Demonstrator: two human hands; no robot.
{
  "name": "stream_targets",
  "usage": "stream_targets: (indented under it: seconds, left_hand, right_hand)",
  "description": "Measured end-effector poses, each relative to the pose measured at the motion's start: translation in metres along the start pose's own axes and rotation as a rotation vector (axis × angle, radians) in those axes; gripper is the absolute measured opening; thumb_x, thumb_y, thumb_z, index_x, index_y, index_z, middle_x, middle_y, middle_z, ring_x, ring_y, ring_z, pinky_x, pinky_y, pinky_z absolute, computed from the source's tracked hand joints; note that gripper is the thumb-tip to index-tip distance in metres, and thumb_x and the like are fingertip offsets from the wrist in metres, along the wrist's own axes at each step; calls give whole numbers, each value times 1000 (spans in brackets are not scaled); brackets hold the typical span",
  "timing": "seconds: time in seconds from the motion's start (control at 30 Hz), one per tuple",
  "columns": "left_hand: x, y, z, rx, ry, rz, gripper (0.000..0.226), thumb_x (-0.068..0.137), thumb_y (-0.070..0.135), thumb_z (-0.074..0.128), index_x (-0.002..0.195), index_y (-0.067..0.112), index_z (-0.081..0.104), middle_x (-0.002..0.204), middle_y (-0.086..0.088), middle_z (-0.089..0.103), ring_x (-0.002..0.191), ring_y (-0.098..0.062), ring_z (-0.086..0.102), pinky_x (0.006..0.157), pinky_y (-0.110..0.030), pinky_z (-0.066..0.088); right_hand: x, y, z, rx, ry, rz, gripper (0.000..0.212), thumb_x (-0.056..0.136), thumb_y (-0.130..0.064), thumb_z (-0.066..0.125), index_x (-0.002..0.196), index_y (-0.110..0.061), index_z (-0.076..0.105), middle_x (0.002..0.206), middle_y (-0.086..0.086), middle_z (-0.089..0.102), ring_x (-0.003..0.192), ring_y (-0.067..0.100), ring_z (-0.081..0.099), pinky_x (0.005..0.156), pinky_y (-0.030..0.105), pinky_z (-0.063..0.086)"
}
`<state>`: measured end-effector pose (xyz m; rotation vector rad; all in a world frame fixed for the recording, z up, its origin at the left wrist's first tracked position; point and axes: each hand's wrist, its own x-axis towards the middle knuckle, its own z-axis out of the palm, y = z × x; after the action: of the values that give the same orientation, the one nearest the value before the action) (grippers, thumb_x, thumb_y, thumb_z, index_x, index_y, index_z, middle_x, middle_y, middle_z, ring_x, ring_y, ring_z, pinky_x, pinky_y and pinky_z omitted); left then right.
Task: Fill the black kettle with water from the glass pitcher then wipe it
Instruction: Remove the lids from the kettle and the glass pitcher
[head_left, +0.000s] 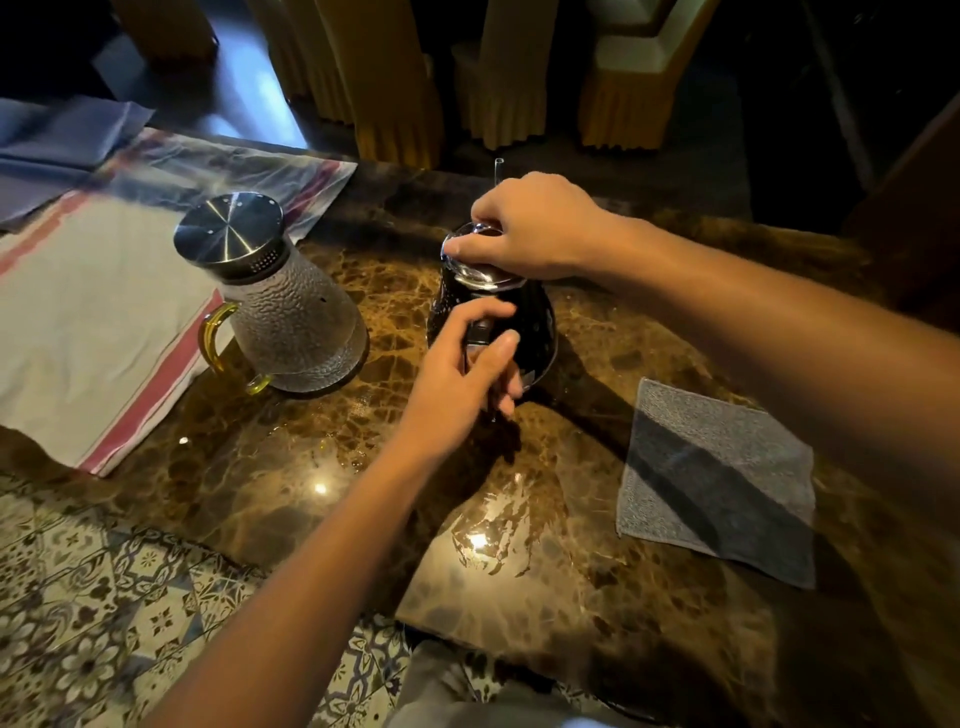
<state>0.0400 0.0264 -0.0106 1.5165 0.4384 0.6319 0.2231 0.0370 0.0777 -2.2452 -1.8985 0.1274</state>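
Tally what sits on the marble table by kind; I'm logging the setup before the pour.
Vessels: 2, the glass pitcher and the black kettle
Cloths: 3, the grey cloth, the red-striped white cloth and the blue cloth
Total: 5

1. One black kettle (524, 332), near the middle of the table (519, 597).
2. One glass pitcher (291, 322), toward the table's left edge.
3. One grey cloth (717, 483), toward the right edge.
4. One white cloth with red stripes (98, 332), at the left edge.
5. One blue-grey cloth (57, 150), at the far left corner.
6. Two hands: left hand (462, 374), right hand (535, 228).
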Motion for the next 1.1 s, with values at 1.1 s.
stream_targets:
  seconds: [1.1]
  left_hand:
    - [10,-8,-33,171,146,71,36,109,22,44,144,16,48,78,-2,61,69,-9,62,62,-25,52]
  right_hand:
    - [-171,11,31,911,161,192,30,103,-34,59,86,-10,64,66,-6,65,52,12,60,48,26,48]
